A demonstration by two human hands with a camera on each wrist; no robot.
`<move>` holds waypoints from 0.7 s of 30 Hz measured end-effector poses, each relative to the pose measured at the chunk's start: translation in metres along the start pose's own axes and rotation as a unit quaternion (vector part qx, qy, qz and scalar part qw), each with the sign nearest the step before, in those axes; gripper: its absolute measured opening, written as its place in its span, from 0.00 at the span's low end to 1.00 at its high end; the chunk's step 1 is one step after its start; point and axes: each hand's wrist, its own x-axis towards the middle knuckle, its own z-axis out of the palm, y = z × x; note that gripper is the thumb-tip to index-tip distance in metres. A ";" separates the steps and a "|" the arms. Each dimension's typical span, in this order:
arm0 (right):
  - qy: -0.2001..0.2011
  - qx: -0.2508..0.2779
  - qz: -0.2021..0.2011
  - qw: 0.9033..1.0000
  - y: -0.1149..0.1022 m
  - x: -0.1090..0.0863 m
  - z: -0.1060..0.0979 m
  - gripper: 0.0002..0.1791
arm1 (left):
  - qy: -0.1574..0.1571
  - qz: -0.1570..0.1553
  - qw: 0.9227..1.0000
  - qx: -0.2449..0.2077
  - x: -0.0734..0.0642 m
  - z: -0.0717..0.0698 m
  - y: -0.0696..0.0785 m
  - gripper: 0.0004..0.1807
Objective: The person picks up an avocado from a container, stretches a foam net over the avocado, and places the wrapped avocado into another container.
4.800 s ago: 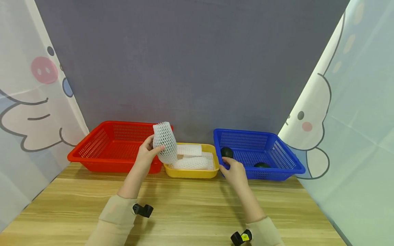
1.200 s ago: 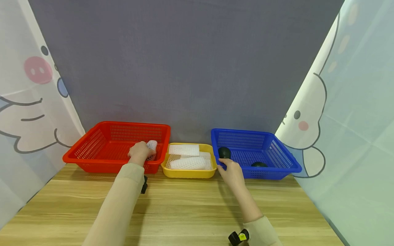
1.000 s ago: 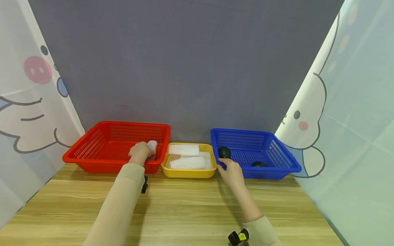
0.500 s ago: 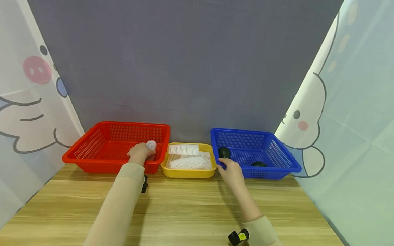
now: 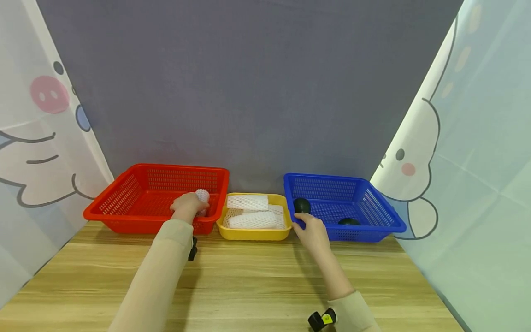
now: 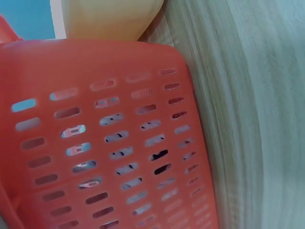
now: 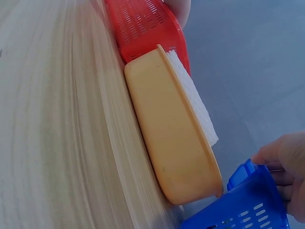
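Observation:
In the head view my left hand (image 5: pixel 186 205) reaches over the near wall of the red basket (image 5: pixel 124 216). Its fingers hold a white foam fruit net (image 5: pixel 202 195) low inside, near the basket's right wall; the hand hides much of it. The left wrist view shows the basket's slotted wall (image 6: pixel 109 62), with white netting and dark spots behind the slots. My right hand (image 5: pixel 313 233) pinches the near left rim of the blue basket (image 5: pixel 348 234), thumb outside. Close to those fingers lies a dark green rounded fruit (image 5: pixel 302 205), and a second dark green fruit (image 5: pixel 349 222) sits farther right.
Between the two baskets stands a yellow tray (image 5: pixel 255 235) with several white foam nets (image 5: pixel 254 220) piled in it. A wooden table (image 5: pixel 249 286) bears everything. Behind rises a grey cloth backdrop (image 5: pixel 257 92), with printed curtains at both sides.
My left hand has carried the foam net from above the yellow tray down into the red basket. Over the last second, the net's top has shifted slightly left. My right hand stays at the blue rim.

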 end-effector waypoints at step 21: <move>-0.015 0.019 0.014 1.000 0.004 0.001 -0.009 0.17 | 0.041 0.059 0.997 0.033 -0.001 -0.004 -0.002 0.38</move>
